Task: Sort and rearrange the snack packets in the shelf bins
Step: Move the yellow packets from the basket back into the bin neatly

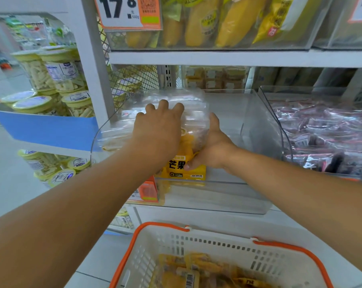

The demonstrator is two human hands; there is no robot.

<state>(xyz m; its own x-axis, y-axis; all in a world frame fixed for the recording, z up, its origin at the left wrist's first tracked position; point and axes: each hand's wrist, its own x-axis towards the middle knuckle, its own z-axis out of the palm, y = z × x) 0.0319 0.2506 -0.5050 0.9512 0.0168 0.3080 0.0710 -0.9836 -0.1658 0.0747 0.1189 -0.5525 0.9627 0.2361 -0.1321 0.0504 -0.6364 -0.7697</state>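
A yellow mango snack packet (187,154) with a clear top lies at the left of a clear shelf bin (257,125). My left hand (158,127) lies flat on the packet's clear upper part, fingers spread and pointing into the bin. My right hand (210,150) grips the packet's right side, thumb pressed on the yellow label near the black lettering. More clear-wrapped packets (176,98) sit behind under my left fingers. The bin's right half shows bare floor.
A white basket with an orange rim (155,225) holding several yellow packets stands below in front. A neighbouring bin (325,129) of dark red packets is at right. Yellow packets (217,23) fill the bin above. Tubs of snacks (57,73) stack on a blue-edged shelf at left.
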